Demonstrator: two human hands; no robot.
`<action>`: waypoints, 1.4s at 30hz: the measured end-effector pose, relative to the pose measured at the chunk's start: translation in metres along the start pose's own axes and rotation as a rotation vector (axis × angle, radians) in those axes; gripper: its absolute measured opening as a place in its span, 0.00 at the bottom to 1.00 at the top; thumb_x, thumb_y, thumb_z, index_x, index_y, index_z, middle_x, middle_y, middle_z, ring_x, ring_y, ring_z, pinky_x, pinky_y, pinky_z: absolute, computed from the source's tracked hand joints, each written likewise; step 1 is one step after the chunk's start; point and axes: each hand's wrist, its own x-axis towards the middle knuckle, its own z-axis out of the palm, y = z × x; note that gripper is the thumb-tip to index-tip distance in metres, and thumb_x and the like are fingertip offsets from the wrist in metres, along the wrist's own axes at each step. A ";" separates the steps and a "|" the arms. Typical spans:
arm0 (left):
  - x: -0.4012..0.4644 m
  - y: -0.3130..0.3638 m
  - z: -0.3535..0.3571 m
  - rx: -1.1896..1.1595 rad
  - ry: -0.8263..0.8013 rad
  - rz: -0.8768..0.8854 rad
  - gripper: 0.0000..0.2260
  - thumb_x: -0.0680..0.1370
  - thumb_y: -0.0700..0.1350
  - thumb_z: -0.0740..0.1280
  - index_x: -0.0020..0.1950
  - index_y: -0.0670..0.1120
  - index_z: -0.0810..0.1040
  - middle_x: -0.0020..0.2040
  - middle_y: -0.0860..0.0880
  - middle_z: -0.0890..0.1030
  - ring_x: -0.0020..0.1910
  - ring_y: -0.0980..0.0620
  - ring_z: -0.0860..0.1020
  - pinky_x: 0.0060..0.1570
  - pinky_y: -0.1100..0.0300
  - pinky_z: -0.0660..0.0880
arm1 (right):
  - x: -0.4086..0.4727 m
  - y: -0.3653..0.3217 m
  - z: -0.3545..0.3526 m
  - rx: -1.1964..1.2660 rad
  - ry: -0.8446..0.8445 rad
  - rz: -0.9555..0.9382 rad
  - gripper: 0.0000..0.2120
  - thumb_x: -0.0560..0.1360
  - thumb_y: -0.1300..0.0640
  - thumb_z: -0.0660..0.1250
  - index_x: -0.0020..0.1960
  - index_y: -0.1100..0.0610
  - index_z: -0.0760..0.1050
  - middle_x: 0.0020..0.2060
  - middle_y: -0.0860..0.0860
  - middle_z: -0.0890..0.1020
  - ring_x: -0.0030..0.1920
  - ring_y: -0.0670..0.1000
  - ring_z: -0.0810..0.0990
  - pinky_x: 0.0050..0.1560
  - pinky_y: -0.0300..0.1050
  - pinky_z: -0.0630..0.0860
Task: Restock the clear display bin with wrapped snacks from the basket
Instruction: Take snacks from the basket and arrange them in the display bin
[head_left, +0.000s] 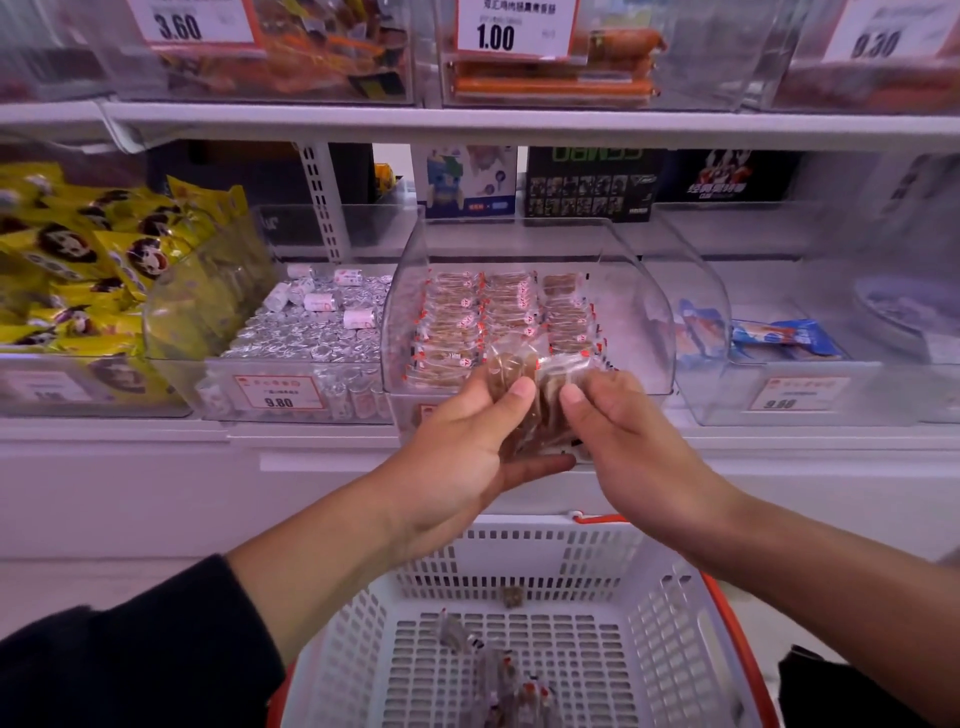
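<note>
**Both hands hold a stack of wrapped snacks at the front of the clear bin**

Nearest to the camera is the white plastic basket (524, 623) with orange trim. On its slotted bottom lie a few loose wrapped snacks (506, 675), and one small brown piece (511, 596) rests near the far wall of the basket.

Above the basket, the left hand (462, 452) and the right hand (618, 436) meet. Between them is a stack of wrapped snacks (540, 395), brown pieces in clear wrappers. The grip of the left hand holds the stack from the left side, with the thumb on top and the fingers under it. The grip of the right hand pinches the stack from the right side, thumb on top. The stack is at the front edge of the shelf, just before the front lip of the clear display bin (644, 306).

Inside the bin, rows of the same snacks (498, 317) with red marks fill the left and middle part. The right part of the bin floor shows bare.

On the same shelf, left of the bin, is a bin of silver-wrapped candies (317, 332) with a price tag 9.80 (279, 392), and further left are yellow bags (78, 260). To the right lie blue packets (779, 335). On the upper shelf a tag reads 1.00 (514, 28).
</note>
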 end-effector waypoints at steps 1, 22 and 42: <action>-0.001 0.002 0.000 -0.016 -0.013 -0.012 0.16 0.83 0.45 0.58 0.70 0.44 0.71 0.64 0.43 0.81 0.58 0.46 0.82 0.55 0.51 0.81 | 0.000 0.000 -0.001 -0.072 -0.006 -0.003 0.15 0.84 0.54 0.55 0.50 0.59 0.78 0.49 0.51 0.74 0.55 0.47 0.72 0.61 0.46 0.71; -0.008 0.023 -0.009 -0.149 -0.221 -0.303 0.22 0.73 0.36 0.61 0.67 0.36 0.74 0.67 0.34 0.75 0.64 0.39 0.73 0.57 0.51 0.79 | 0.006 -0.001 -0.025 0.026 -0.121 -0.325 0.21 0.79 0.63 0.66 0.69 0.48 0.74 0.64 0.41 0.77 0.59 0.40 0.78 0.54 0.36 0.78; -0.010 0.016 -0.013 0.516 -0.074 -0.153 0.25 0.68 0.26 0.68 0.57 0.49 0.67 0.45 0.44 0.80 0.41 0.51 0.78 0.36 0.58 0.74 | 0.007 0.005 -0.030 -0.181 -0.321 -0.356 0.24 0.76 0.57 0.71 0.70 0.52 0.69 0.59 0.51 0.73 0.62 0.47 0.73 0.67 0.48 0.71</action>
